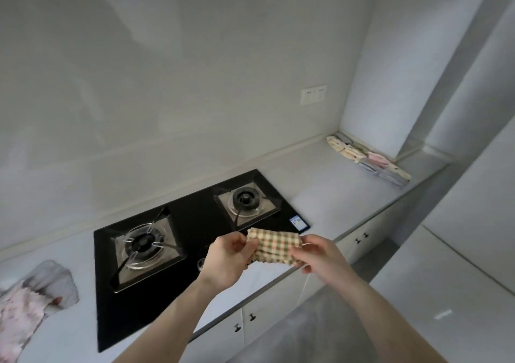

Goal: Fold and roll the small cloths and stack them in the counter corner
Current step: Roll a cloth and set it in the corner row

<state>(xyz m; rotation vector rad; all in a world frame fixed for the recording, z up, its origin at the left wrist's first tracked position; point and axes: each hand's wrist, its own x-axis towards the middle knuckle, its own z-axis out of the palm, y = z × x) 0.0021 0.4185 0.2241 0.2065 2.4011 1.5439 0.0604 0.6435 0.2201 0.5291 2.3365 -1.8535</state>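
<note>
Both hands meet above the front edge of the counter, where the left hand and the right hand each pinch one end of a checked cloth (green, cream and reddish plaid), holding it in the air between them. Just behind it sits a black two-burner hob, and far off in the counter corner lies a row of rolled cloths. On the counter's left end lies a loose heap of cloths, pink and grey.
</note>
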